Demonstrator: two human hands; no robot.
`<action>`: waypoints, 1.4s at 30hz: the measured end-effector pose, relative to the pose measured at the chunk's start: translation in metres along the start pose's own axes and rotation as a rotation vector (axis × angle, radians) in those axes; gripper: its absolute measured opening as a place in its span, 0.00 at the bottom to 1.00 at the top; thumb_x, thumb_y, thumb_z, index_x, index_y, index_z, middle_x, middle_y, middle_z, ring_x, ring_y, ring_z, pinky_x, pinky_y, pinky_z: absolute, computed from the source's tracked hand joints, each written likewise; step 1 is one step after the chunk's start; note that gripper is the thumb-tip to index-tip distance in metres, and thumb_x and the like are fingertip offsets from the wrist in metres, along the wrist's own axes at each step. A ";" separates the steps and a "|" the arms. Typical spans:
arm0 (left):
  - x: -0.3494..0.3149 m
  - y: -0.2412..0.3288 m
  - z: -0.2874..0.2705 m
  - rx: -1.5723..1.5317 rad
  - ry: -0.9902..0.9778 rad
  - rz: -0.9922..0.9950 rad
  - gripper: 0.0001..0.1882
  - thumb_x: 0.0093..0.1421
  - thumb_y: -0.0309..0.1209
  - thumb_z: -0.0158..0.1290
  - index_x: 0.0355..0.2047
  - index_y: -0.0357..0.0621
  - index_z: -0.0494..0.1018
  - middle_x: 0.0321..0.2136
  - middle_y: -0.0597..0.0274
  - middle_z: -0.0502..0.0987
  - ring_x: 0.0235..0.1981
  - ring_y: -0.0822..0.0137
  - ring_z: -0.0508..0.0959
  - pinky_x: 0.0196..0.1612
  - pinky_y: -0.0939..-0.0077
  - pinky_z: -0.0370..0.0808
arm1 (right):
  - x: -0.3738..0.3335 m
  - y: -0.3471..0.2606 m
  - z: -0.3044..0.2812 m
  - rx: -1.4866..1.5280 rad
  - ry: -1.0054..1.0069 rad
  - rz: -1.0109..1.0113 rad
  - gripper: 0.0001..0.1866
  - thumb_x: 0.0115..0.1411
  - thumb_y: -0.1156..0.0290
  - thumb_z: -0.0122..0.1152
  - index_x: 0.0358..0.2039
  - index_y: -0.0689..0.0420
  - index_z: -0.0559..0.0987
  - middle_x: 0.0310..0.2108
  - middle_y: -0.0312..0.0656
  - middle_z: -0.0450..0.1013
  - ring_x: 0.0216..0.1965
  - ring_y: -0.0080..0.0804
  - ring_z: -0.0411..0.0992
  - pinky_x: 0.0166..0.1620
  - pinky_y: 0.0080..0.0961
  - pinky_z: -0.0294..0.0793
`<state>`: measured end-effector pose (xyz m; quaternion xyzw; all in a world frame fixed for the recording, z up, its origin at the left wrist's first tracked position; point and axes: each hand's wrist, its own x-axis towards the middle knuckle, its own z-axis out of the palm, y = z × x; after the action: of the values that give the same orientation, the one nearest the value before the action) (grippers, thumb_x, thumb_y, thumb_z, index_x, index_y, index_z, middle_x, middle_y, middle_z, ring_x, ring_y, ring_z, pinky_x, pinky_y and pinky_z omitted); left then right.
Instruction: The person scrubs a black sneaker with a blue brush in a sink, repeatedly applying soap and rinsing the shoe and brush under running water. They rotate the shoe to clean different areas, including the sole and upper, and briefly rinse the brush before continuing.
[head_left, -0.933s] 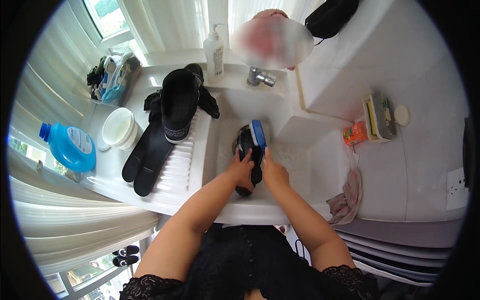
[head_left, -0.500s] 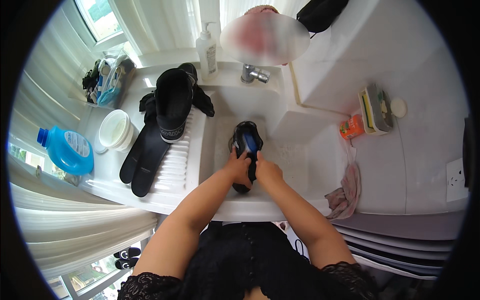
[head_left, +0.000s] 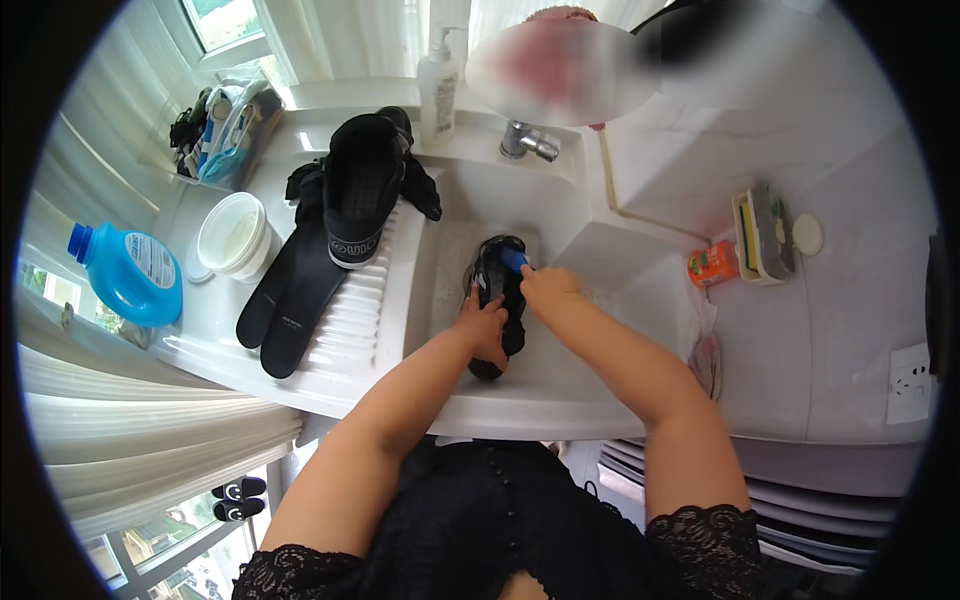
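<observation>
A black shoe point(head_left: 488, 268) lies lengthwise in the white sink point(head_left: 580, 350). My left hand point(head_left: 484, 330) is closed around its near part, the thumb and fingers pressed against the side and top. In my right hand point(head_left: 548, 288) is a blue brush point(head_left: 514, 259), of which only a short blue part shows at the shoe's far opening. The brush's bristles are hidden. On the ribbed washboard left of the sink stands the other black shoe point(head_left: 362, 185), with a pair of black insoles point(head_left: 312, 295) beside it.
A white tub point(head_left: 232, 235), a blue detergent bottle point(head_left: 140, 280) and a clear box point(head_left: 228, 135) of small items stand at the left. Behind the sink are a white pump bottle point(head_left: 438, 95) and a tap point(head_left: 530, 142). An orange container point(head_left: 712, 263) and a sponge caddy point(head_left: 762, 235) are at the right.
My right hand has moved away from me along the shoe with the brush, toward its far end. My left hand keeps its hold. The whole view has shifted slightly.
</observation>
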<state>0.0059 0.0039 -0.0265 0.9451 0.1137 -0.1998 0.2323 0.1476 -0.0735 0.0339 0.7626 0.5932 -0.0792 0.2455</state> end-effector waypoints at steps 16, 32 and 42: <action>0.002 0.000 0.006 -0.081 0.044 -0.080 0.49 0.33 0.50 0.68 0.56 0.42 0.65 0.62 0.50 0.58 0.65 0.35 0.50 0.64 0.50 0.54 | -0.049 0.004 -0.015 0.101 -0.212 0.092 0.19 0.61 0.67 0.49 0.53 0.53 0.72 0.35 0.45 0.77 0.37 0.42 0.77 0.39 0.40 0.76; -0.001 -0.003 0.005 -0.042 0.033 -0.048 0.45 0.35 0.47 0.68 0.54 0.42 0.66 0.59 0.50 0.62 0.65 0.36 0.51 0.65 0.52 0.52 | -0.079 0.017 0.000 0.292 -0.283 0.045 0.18 0.68 0.58 0.39 0.47 0.48 0.77 0.35 0.46 0.77 0.38 0.48 0.76 0.40 0.42 0.75; -0.002 0.001 0.001 -0.007 0.006 -0.056 0.46 0.34 0.47 0.68 0.54 0.44 0.66 0.58 0.50 0.63 0.65 0.36 0.51 0.64 0.52 0.55 | -0.052 0.043 -0.024 0.293 -0.363 -0.035 0.17 0.67 0.58 0.43 0.48 0.45 0.79 0.37 0.47 0.77 0.40 0.48 0.76 0.41 0.41 0.75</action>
<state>0.0040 0.0021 -0.0264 0.9413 0.1412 -0.2031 0.2297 0.1691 -0.1149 0.0879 0.7528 0.5349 -0.3045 0.2333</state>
